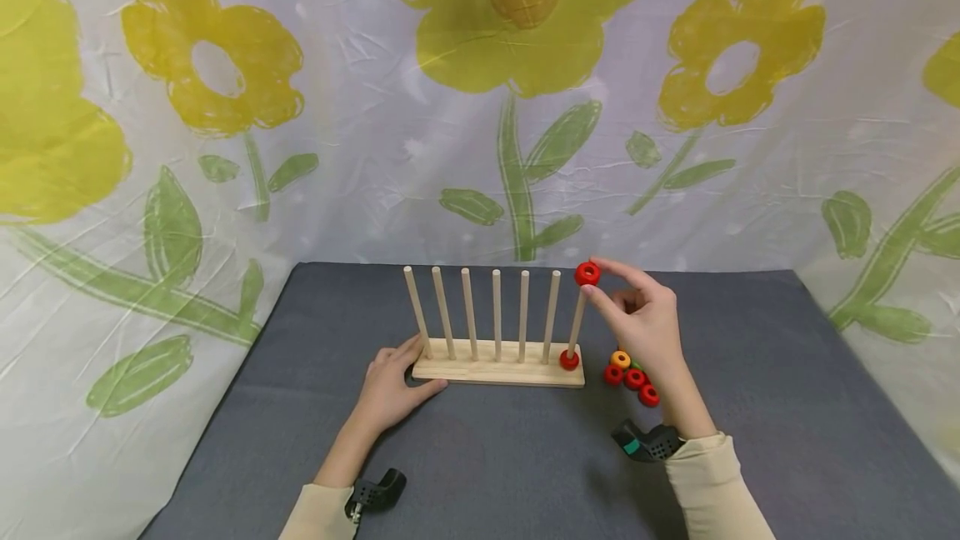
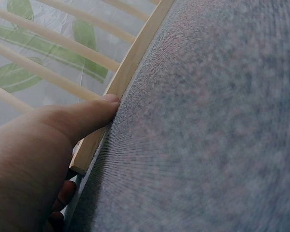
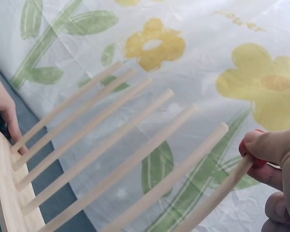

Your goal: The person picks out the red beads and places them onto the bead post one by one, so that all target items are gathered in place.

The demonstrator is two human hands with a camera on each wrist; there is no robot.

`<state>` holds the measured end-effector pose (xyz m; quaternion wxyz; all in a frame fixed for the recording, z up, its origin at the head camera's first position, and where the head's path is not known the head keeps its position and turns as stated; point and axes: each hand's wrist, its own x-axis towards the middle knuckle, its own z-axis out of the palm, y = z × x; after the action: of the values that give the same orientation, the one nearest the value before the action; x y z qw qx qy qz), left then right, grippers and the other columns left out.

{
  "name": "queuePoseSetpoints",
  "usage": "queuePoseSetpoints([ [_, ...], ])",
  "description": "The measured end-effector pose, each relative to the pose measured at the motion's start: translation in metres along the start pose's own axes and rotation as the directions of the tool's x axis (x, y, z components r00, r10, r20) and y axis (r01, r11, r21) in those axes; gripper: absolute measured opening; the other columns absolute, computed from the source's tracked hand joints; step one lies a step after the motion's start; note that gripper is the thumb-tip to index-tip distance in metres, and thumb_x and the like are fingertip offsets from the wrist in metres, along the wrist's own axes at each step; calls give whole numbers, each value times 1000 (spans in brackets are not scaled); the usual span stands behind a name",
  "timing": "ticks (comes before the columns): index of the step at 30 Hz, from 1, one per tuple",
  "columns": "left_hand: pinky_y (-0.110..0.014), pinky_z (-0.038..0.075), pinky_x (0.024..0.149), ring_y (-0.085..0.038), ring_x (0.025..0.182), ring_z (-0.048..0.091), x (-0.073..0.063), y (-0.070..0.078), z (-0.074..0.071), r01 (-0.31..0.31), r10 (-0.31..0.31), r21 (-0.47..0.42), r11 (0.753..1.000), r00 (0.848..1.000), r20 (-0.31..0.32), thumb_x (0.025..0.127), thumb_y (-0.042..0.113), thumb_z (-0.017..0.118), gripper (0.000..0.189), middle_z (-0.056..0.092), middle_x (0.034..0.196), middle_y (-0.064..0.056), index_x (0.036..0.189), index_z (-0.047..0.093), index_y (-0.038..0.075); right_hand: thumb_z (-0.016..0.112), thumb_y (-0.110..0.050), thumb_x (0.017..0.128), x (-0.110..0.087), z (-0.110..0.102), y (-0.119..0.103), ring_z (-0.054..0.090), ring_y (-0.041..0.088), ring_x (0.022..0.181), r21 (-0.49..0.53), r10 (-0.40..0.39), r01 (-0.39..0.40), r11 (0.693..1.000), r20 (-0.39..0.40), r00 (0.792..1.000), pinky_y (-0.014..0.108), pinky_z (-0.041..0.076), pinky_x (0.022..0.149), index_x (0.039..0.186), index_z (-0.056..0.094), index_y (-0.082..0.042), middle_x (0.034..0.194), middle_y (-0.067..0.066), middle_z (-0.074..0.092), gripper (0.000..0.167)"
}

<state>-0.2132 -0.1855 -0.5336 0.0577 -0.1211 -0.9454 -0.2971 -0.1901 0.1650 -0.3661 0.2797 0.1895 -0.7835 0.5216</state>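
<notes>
Red and doughnut-shaped, a small glossy ring (image 1: 585, 281) is pinched between thumb and forefinger in the right grip (image 1: 647, 319), at the tip of the nearest peg (image 1: 577, 323) of a pale wooden stand (image 1: 487, 372) with seven pegs. Threading looks to be the step in hand; whether the peg has entered the hole I cannot tell. The next move likely calls for keeping ring and peg in line, lowering and letting go, so that it drops toward the second red ring (image 1: 568, 366) seated at the peg's foot, below the grip.

The right forearm, in a cream cloth sleeve (image 1: 716, 490), slants up from the near side, the hand's other fingers folded toward the palm. Well to its left, the left grip (image 1: 390, 386) clasps the stand's end, thumb along the front edge, apparently steadying it. Below the right grip, just beside the stand on the dark grey table (image 1: 487, 457), lie three loose red rings (image 1: 635, 386), an orange ring (image 1: 619, 364) and a partly hidden green ring (image 1: 637, 366)
</notes>
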Motion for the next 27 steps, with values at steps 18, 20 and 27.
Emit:
queuePoseSetpoints([
  [18,-59,33,101,-37,127,44,-1,-3,3,-10,10,6,1000,1000,4,86,50,80,89,42,156,-12,155,43,8,81,6,84,-5,-3,1,23,1,45,-76,24,-22,997,30,999,27,20,42,115,75,1,49,2,31,33],
  [20,-59,33,101,-37,126,45,-1,-2,3,-14,14,2,1000,1000,-2,85,50,80,89,43,156,-13,155,43,8,81,6,83,-5,-4,2,23,2,45,-86,19,-16,996,34,999,27,20,42,115,75,1,48,1,31,33],
  [27,-59,35,98,-36,122,47,1,0,2,-21,22,2,1000,999,-32,85,47,82,88,45,154,-14,153,46,5,81,6,83,-1,-5,1,22,2,45,-87,3,0,996,42,999,27,20,42,114,75,1,48,1,30,32],
])
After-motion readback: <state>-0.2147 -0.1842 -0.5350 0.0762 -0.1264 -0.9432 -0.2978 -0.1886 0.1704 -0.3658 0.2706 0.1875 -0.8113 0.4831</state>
